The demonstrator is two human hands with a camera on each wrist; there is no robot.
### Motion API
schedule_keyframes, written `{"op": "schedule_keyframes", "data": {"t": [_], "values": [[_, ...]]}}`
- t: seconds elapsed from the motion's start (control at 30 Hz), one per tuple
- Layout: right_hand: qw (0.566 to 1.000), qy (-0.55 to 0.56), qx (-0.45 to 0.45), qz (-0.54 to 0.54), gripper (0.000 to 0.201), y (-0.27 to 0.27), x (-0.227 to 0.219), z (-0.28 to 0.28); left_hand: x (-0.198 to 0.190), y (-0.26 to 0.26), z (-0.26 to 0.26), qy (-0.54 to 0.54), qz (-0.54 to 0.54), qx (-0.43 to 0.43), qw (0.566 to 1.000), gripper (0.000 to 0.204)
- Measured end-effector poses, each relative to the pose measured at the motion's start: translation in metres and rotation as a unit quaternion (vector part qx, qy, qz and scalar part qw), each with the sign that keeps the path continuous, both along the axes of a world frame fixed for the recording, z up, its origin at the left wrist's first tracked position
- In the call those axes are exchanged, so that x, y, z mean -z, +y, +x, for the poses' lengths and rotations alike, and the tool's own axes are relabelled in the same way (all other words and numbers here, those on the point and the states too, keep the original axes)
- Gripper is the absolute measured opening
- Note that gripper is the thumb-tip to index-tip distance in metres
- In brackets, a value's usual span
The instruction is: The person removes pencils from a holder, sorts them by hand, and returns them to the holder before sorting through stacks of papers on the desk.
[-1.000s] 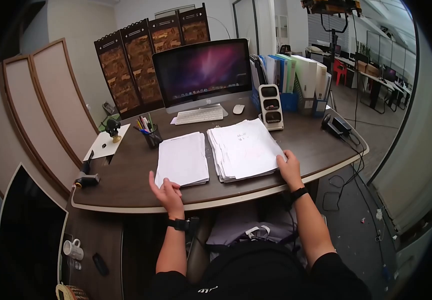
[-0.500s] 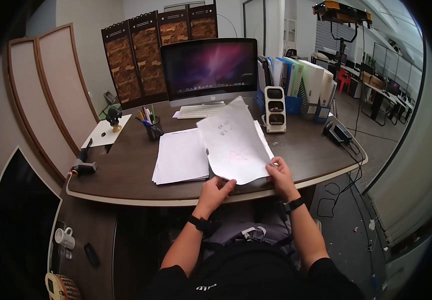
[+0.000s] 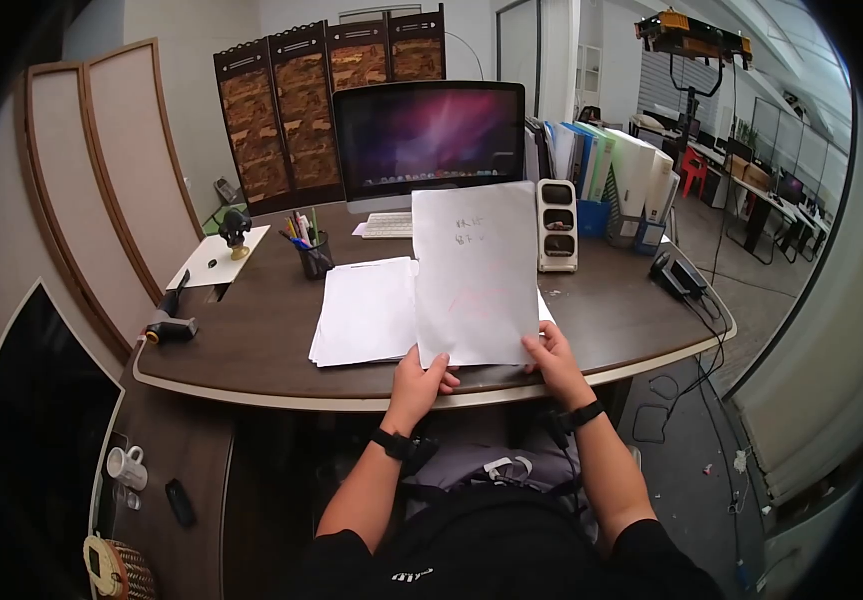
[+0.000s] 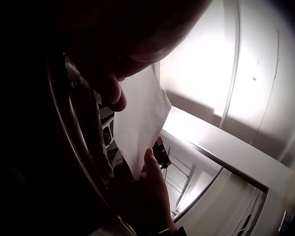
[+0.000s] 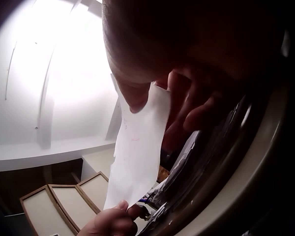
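1 sheet (image 3: 477, 270) now straighter vs skewed before, L hand (image 3: 418, 388) & R hand (image 3: 558, 368), fingers clamped near its lower corners

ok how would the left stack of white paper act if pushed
The left stack of white paper would likely fan apart, since its edges sit unevenly. Its sheets are probably floppy: the handheld white sheet bends in the wrist views.
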State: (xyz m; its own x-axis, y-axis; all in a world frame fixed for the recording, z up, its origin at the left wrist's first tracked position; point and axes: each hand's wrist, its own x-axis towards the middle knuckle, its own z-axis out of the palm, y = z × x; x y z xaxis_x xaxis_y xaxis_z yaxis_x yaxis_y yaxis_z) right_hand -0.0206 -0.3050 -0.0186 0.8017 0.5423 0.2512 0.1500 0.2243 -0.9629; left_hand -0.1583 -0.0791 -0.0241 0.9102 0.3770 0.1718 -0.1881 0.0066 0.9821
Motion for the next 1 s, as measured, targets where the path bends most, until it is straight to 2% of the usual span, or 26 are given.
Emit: {"op": "schedule_keyframes", "data": {"t": [0.07, 0.1, 0.17, 0.2, 0.23, 0.3, 0.37, 0.43, 0.6, 0.67, 0.77, 0.83, 0.9, 0.93, 1.0], "values": [[0.997, 0.004, 0.075, 0.007, 0.018, -0.008, 0.003, 0.017, -0.001, 0.002, 0.002, 0.006, -0.030, 0.007, 1.000, 0.027], [0.997, 0.003, 0.074, 0.008, 0.018, -0.010, 0.005, 0.027, 0.000, 0.005, 0.004, 0.005, -0.028, 0.007, 1.000, 0.027], [0.978, -0.072, 0.194, 0.032, 0.021, -0.014, 0.003, 0.042, 0.008, 0.007, 0.005, -0.011, -0.038, 0.005, 0.999, 0.030], [0.968, -0.091, 0.236, -0.002, 0.023, -0.019, 0.001, 0.047, 0.009, 0.007, 0.004, -0.011, -0.043, 0.005, 0.999, 0.030], [0.967, -0.090, 0.238, -0.002, 0.023, -0.025, 0.008, 0.053, 0.008, 0.006, 0.002, -0.010, -0.043, 0.007, 0.999, 0.030], [0.947, -0.134, 0.277, -0.087, 0.026, -0.031, 0.021, 0.072, 0.003, 0.005, 0.002, -0.001, -0.042, -0.006, 0.999, 0.029], [0.950, -0.116, 0.277, -0.089, 0.026, -0.030, 0.013, 0.064, 0.005, 0.007, 0.004, -0.004, -0.046, -0.005, 0.999, 0.028], [0.943, -0.144, 0.273, -0.125, 0.024, -0.027, 0.010, 0.053, 0.009, 0.006, 0.001, -0.001, -0.052, -0.006, 0.999, 0.028], [0.934, -0.170, 0.286, -0.132, 0.026, -0.022, 0.013, 0.052, 0.004, 0.006, 0.001, -0.009, -0.039, 0.001, 0.999, 0.028], [0.925, -0.151, 0.291, -0.190, 0.030, -0.022, -0.001, 0.041, 0.005, 0.004, 0.000, -0.008, -0.040, -0.001, 0.999, 0.027], [0.909, -0.196, 0.286, -0.234, 0.036, -0.021, 0.003, 0.045, 0.003, 0.005, 0.001, -0.012, -0.038, -0.007, 0.999, 0.027], [0.913, -0.186, 0.272, -0.242, 0.037, -0.023, 0.007, 0.050, 0.004, 0.004, 0.001, -0.008, -0.038, -0.008, 0.999, 0.027], [0.958, -0.133, 0.208, -0.144, 0.037, -0.028, 0.015, 0.058, 0.007, 0.004, 0.000, -0.015, -0.041, -0.009, 0.999, 0.027], [0.959, -0.133, 0.207, -0.144, 0.037, -0.029, 0.016, 0.059, 0.006, 0.004, -0.001, -0.015, -0.042, -0.010, 0.999, 0.027], [0.974, -0.103, 0.184, -0.080, 0.039, -0.032, 0.019, 0.064, 0.002, 0.005, -0.002, -0.013, -0.034, -0.006, 0.999, 0.026]]}}
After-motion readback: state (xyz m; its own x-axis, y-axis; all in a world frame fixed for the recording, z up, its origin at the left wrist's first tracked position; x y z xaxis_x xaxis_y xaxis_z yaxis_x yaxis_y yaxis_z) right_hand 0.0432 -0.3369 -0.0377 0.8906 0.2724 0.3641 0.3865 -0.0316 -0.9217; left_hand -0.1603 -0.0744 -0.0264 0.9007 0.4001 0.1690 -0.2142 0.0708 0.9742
